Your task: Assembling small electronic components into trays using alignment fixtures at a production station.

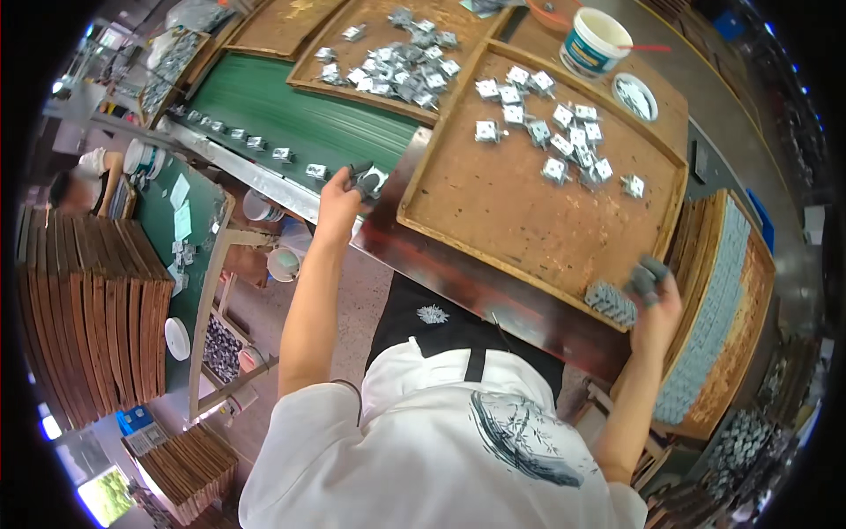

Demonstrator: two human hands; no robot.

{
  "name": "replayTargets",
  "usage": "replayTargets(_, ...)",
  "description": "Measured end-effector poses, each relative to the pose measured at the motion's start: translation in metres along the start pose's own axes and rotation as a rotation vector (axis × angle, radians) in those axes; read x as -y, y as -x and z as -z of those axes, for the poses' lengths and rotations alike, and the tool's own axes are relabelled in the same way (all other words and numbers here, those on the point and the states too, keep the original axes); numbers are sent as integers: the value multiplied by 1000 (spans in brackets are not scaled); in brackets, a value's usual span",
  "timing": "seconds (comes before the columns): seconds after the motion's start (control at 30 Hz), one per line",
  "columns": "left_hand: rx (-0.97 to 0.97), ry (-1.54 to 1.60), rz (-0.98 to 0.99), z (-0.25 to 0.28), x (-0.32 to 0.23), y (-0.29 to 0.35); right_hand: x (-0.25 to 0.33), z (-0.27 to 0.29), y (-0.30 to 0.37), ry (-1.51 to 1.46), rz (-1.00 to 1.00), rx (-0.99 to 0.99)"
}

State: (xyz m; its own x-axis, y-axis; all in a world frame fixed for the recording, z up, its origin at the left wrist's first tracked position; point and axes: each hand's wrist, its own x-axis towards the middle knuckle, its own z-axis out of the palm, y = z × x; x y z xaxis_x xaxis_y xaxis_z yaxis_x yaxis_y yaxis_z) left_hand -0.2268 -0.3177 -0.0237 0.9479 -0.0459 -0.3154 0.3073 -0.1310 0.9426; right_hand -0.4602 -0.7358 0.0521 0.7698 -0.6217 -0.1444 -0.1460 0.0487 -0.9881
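Observation:
My left hand [339, 201], with dark covers on the fingertips, is closed on a small silvery metal part [374, 180] at the near right end of the green conveyor belt [308, 101]. Beside it, a row of similar metal parts [282, 154] runs along the belt's near edge. My right hand [656, 304], also with dark finger covers, is over the near right corner of a wooden tray [520, 242]. Just left of it, a block of grey metal pieces [610, 303] sits in that corner. The right fingers are smeared, so their grip is unclear. Loose metal parts [577, 141] lie farther back in the tray.
Behind the belt, another wooden tray [304, 78] holds a heap of metal parts. A white bucket [592, 44] and a small white tub [634, 97] stand at the back. Grey pieces cover a board [705, 317] at right. Stacked boards [97, 300] and another person [92, 167] are at left.

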Motion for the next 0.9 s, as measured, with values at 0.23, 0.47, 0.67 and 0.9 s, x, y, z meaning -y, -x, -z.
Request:
replayTargets(0.23, 455, 436, -127, -93, -44, 103, 41, -103, 49, -17, -142, 459)
replayTargets(0.47, 684, 392, -98, -116, -51, 132, 41, -98, 53, 663, 642, 376)
replayTargets(0.67, 699, 187, -271, -144, -46, 151, 25, -90, 55, 796, 756, 312)
replayTargets(0.9, 724, 377, 89, -157, -42, 147, 13, -70, 42, 629, 491, 352)
